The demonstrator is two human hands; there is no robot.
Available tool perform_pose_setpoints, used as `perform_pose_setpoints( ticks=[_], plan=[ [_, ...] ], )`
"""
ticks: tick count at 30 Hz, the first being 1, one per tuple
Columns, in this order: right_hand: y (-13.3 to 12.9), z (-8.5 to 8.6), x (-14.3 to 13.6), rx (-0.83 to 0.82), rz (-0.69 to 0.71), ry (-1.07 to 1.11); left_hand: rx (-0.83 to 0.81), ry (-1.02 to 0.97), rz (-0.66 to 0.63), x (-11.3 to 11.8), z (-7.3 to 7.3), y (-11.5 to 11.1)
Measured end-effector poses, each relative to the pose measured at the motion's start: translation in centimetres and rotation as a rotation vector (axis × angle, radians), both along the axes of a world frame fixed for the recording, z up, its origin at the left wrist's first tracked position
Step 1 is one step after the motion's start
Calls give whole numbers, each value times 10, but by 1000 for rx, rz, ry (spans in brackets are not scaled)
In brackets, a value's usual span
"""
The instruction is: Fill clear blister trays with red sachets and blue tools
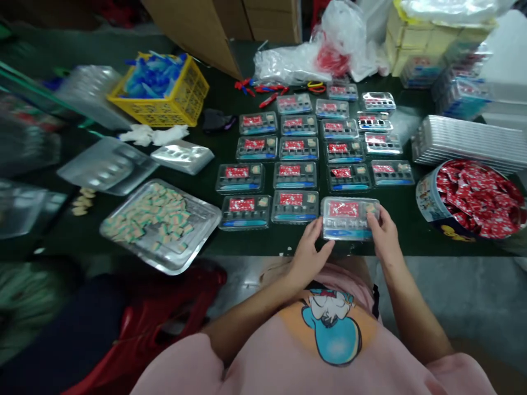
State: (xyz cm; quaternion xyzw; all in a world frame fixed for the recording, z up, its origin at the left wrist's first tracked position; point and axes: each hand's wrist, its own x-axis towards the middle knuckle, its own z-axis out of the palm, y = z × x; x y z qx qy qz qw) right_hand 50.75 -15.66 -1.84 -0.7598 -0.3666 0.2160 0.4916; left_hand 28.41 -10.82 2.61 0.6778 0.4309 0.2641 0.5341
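A clear plastic case [349, 226] with a red packet, a small beige block and a blue pen inside is at the table's front edge. My right hand [383, 230] grips its right end, thumb on top near the block. At the case's left end is my left hand [309, 249], its thumb and fingers apart, fingertips touching the corner. Similar filled cases [295, 176] lie in rows on the dark table just beyond, each with a red packet and a blue pen.
To the left are a metal tray [193, 213] of small blocks and a yellow basket [181, 101] of blue items. A round tub [432, 203] of red packets and stacked clear trays [465, 140] stand at the right. Plastic bags [288, 63] lie behind.
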Motion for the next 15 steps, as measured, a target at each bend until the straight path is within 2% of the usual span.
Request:
perform_pose_setpoints(
  ticks=[2, 4, 8, 11, 15],
  plan=[
    [21, 5, -20, 29, 53, 67, 139, 80, 87, -19, 8, 15],
    [45, 8, -43, 35, 137, 107, 224, 147, 172, -39, 9, 33],
    [84, 6, -78, -20, 267, 93, 291, 282, 284, -71, -8, 70],
    [95, 3, -89, -105, 341, -10, 277, 403, 275, -80, -22, 87],
    [96, 3, -92, -172, 396, -65, 200, 511, 238, -81, -26, 95]
  ],
)
